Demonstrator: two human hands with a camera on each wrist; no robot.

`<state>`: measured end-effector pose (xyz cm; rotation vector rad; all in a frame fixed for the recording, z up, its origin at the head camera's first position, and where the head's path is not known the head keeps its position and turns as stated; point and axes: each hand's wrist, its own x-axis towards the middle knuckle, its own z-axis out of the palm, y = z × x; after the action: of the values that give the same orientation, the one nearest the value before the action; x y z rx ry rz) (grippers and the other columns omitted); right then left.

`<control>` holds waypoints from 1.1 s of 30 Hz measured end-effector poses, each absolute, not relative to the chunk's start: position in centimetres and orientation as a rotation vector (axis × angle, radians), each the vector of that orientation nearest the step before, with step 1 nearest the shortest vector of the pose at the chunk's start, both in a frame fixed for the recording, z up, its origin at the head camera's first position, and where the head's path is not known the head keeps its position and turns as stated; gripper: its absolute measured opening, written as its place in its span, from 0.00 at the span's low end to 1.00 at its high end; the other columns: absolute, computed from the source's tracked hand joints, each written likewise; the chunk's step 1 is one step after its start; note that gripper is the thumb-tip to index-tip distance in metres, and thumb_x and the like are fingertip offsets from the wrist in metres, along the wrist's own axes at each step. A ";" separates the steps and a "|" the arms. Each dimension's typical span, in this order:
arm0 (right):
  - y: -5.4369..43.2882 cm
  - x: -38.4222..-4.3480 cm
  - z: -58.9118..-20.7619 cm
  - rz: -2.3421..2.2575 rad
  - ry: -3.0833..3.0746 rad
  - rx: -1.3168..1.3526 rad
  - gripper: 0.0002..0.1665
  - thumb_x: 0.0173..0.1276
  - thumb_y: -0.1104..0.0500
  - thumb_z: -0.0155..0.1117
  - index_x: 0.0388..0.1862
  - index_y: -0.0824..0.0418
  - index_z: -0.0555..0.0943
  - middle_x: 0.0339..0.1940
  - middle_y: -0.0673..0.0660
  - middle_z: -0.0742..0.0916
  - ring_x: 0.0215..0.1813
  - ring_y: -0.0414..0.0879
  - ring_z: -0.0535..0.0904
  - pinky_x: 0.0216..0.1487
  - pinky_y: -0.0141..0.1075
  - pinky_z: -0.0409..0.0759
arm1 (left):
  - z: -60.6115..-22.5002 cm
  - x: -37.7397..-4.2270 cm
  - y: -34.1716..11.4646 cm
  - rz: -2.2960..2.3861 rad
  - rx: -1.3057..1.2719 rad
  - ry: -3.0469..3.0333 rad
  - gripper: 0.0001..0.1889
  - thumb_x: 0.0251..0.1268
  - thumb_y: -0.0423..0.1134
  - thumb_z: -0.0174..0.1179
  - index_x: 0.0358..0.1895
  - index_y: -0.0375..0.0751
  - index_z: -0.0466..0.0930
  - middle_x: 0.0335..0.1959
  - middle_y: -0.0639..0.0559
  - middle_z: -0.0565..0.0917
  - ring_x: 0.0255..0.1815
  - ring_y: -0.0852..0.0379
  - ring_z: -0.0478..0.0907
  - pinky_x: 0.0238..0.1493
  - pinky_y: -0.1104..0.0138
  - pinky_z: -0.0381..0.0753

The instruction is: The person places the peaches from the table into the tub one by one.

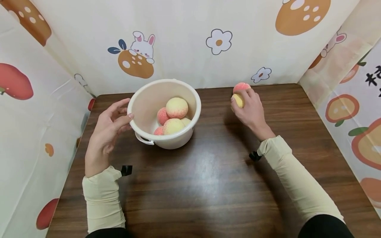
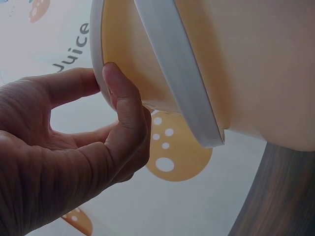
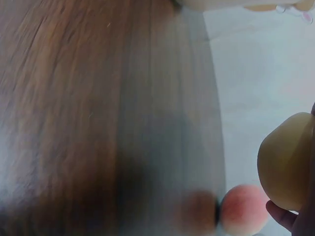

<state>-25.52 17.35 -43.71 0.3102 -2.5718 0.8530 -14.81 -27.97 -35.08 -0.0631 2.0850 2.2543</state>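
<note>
A cream bucket (image 1: 140, 109) stands on the table, with several yellow and pink peaches (image 1: 177, 107) inside. At its left side my left hand (image 1: 104, 132) pinches the rim between thumb and fingers; the left wrist view shows the thumb (image 2: 123, 93) over the white rim (image 2: 97, 44). Toward the back right, my right hand (image 1: 251, 110) grips a yellow peach (image 1: 239, 100), which the right wrist view shows raised above the table. Just beyond it sits a pink peach (image 1: 241, 87), also visible as a pink ball (image 3: 243, 210) low in the right wrist view.
The bucket's white handle (image 1: 144, 140) hangs down on the near left side. Patterned cloth walls (image 1: 181, 39) rise behind and at both sides of the dark wooden table (image 1: 190, 191). A small black device sits at each wrist.
</note>
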 end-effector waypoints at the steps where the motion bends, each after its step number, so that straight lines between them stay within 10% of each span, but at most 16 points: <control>1: 17.2 -25.4 -43.4 0.859 -2.568 0.318 0.21 0.73 0.47 0.60 0.57 0.56 0.83 0.56 0.64 0.82 0.53 0.66 0.75 0.49 0.56 0.74 | -35.0 -14.9 -28.0 2.252 -0.063 2.085 0.33 0.70 0.29 0.66 0.76 0.37 0.67 0.52 0.44 0.75 0.39 0.62 0.86 0.37 0.73 0.90; 19: 13.1 -24.1 -38.6 0.861 -2.469 0.541 0.18 0.70 0.48 0.62 0.52 0.55 0.86 0.50 0.60 0.85 0.57 0.59 0.78 0.60 0.54 0.73 | -35.0 -14.9 -27.8 2.273 -0.063 2.055 0.32 0.71 0.29 0.65 0.76 0.38 0.68 0.53 0.44 0.74 0.39 0.61 0.87 0.37 0.73 0.90; 33: 10.6 -23.0 -35.9 0.876 -2.459 0.689 0.20 0.70 0.48 0.63 0.55 0.55 0.86 0.50 0.60 0.84 0.51 0.55 0.79 0.46 0.44 0.77 | -35.1 -14.8 -27.8 2.275 -0.070 2.045 0.32 0.70 0.28 0.65 0.75 0.38 0.68 0.52 0.44 0.74 0.37 0.62 0.86 0.36 0.73 0.90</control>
<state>-23.02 10.65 -35.93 0.6894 -2.4587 0.8759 -14.81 -27.81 -35.10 -0.0703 2.0454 2.2755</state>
